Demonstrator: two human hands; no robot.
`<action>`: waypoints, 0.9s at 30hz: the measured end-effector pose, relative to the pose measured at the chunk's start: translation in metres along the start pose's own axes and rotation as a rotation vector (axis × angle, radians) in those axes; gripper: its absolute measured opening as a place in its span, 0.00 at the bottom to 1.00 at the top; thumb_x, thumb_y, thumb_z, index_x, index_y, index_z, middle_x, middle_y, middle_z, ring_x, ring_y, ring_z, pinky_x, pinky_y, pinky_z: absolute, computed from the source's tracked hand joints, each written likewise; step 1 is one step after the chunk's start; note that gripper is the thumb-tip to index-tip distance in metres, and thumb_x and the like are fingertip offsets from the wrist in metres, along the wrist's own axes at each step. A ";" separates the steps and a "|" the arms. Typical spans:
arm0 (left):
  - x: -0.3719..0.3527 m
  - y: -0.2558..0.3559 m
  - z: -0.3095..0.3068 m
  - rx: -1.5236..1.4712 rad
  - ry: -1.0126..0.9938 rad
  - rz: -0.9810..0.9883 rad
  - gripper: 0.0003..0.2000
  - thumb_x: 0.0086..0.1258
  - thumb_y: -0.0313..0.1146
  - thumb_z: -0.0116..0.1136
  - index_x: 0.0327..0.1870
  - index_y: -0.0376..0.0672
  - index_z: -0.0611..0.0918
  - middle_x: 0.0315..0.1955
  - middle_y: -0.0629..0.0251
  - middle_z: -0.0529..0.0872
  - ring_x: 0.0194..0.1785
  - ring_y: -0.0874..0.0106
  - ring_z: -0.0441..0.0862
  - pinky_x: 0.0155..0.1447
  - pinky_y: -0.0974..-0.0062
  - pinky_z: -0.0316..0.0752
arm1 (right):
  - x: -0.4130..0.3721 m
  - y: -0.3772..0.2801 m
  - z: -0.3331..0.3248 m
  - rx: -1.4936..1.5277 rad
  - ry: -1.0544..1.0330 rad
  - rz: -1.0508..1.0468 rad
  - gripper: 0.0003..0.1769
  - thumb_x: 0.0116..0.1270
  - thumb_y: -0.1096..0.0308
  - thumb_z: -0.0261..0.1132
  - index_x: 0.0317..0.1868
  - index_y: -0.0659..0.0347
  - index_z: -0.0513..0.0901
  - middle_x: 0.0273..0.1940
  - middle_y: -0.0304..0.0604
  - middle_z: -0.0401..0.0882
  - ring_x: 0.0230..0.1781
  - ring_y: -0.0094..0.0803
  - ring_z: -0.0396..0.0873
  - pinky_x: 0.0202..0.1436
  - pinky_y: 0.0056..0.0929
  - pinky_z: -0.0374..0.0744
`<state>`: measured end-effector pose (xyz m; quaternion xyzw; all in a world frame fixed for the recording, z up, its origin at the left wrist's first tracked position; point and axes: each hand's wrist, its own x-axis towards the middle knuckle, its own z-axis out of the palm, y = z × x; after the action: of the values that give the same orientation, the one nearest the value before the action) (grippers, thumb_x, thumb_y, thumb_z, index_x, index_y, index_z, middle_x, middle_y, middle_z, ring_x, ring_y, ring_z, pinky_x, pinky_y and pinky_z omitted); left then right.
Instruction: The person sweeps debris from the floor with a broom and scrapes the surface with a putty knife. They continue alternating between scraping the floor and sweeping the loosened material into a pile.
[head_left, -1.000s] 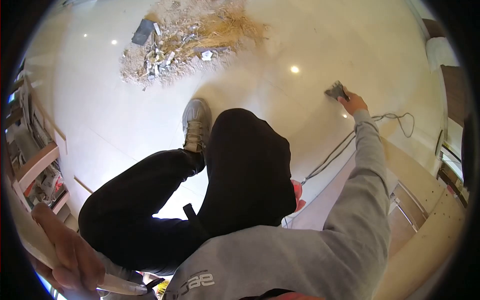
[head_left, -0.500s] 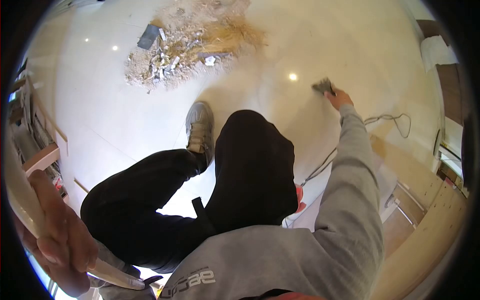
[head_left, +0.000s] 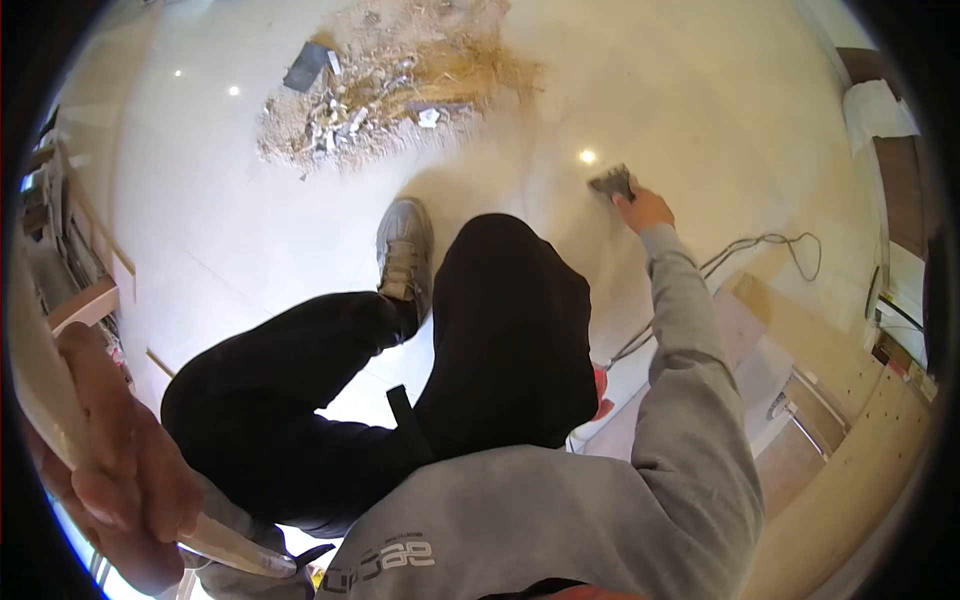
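Note:
My right hand (head_left: pixel 646 208) is stretched forward at the end of a grey sleeve, closed on a small dark grey, brush-like thing (head_left: pixel 611 183). That thing is at the pale glossy floor; its exact kind is not clear. At the lower left, my left hand (head_left: pixel 130 460) wraps round a long pale pole (head_left: pixel 48 390), which runs from the left edge down toward my side. Ahead lies a heap of dust and debris (head_left: pixel 390 90) with shavings, white scraps and a dark flat piece (head_left: pixel 305 66) in it.
A grey cord (head_left: pixel 765 240) loops over the floor beyond my right sleeve. Wooden boards (head_left: pixel 840 330) lie at the right. Stacked panels (head_left: pixel 60 240) line the left side. My shoe (head_left: pixel 404 250) is planted short of the heap.
My right hand has moved left and slightly nearer with the brush-like thing. The left hand keeps its grip on the pole. The view has shifted slightly.

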<state>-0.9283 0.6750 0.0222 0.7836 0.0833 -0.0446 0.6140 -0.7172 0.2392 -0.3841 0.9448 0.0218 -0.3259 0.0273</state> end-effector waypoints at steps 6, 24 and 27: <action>0.005 0.010 0.014 0.083 -0.003 0.005 0.19 0.68 0.50 0.52 0.43 0.42 0.68 0.21 0.70 0.75 0.10 0.80 0.71 0.16 0.85 0.74 | 0.011 0.005 0.003 0.081 0.033 0.065 0.36 0.62 0.41 0.54 0.68 0.44 0.61 0.57 0.44 0.75 0.58 0.43 0.72 0.59 0.40 0.71; 0.028 -0.050 -0.010 0.596 0.187 -0.261 0.34 0.67 0.47 0.46 0.69 0.38 0.53 0.39 0.62 0.78 0.19 0.87 0.72 0.21 0.95 0.67 | 0.150 0.154 -0.068 -0.020 0.070 0.445 0.36 0.59 0.31 0.51 0.65 0.36 0.67 0.64 0.33 0.68 0.66 0.39 0.64 0.62 0.62 0.53; 0.035 -0.062 -0.018 0.642 0.258 -0.294 0.33 0.68 0.45 0.46 0.69 0.38 0.53 0.38 0.63 0.78 0.18 0.88 0.71 0.21 0.95 0.66 | 0.148 0.154 -0.063 -0.005 0.116 0.418 0.38 0.58 0.30 0.52 0.65 0.36 0.67 0.64 0.32 0.68 0.65 0.38 0.65 0.63 0.61 0.52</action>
<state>-0.9057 0.7093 -0.0388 0.9150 0.2536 -0.0569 0.3085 -0.5533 0.0928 -0.4199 0.9458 -0.1723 -0.2583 0.0953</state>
